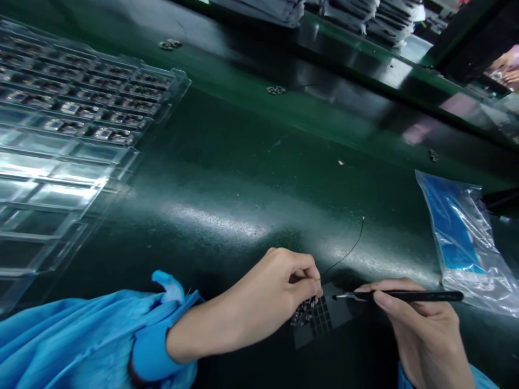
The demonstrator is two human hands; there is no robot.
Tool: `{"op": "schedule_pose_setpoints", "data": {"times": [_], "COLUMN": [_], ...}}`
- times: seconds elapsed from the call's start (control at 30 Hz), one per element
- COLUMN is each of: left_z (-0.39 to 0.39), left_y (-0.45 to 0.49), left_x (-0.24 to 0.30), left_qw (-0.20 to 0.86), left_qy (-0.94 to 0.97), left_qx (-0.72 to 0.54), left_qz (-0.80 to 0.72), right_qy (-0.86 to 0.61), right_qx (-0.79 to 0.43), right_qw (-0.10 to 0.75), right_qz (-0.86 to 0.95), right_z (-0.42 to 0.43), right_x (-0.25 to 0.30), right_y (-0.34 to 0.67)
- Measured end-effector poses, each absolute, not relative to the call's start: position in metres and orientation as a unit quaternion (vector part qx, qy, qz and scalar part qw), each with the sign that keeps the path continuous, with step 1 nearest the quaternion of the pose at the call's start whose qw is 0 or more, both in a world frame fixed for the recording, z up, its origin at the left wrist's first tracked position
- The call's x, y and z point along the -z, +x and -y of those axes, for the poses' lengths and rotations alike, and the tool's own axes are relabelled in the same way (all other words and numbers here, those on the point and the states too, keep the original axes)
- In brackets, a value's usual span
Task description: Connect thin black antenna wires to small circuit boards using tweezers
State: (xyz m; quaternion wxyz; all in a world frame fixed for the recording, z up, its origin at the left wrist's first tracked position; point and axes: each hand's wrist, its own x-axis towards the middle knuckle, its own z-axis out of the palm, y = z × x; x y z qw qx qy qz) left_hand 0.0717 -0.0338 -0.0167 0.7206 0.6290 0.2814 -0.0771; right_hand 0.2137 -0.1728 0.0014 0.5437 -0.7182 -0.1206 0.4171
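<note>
My left hand (292,283) is closed in a pinch, with a thin dark wire (352,249) running out from its fingertips to the upper right. Just under those fingertips lies a small circuit board (300,316); my fingers hide part of it, and I cannot tell whether they touch it. Beside the board is a translucent sheet (343,309) with a grid of small black squares (322,319). Black tweezers (413,295) lie in the grip of my right hand (430,324). Their tips point left, over the sheet and a short way from my left fingertips.
Clear plastic trays (93,102) at the left hold several small boards in their pockets. A plastic bag (458,232) with blue contents lies at the right. Along the far ledge sit loose boards (275,90). Stacked grey packets (357,16) stand behind, and another person's hand (506,67) shows top right.
</note>
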Motion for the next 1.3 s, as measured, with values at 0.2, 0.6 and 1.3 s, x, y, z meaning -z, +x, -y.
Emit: {"op": "schedule_pose_setpoints", "data": {"times": [0.2, 0.6, 1.3], "left_z": [0.036, 0.040, 0.039], "left_y": [0.075, 0.074, 0.074], "left_x": [0.013, 0.012, 0.015], "left_qw": [0.760, 0.812, 0.813], "left_qy": [0.580, 0.499, 0.507], "left_qx": [0.001, -0.024, -0.031], "left_qz": [-0.293, -0.302, -0.284], "right_qy": [-0.692, -0.705, -0.714], "right_qx": [-0.374, -0.302, -0.359], "right_qw": [0.569, 0.574, 0.552], "right_qz": [0.240, 0.286, 0.238], "right_z": [0.181, 0.180, 0.181], "right_x": [0.002, 0.006, 0.007], "right_y": [0.221, 0.211, 0.214]}}
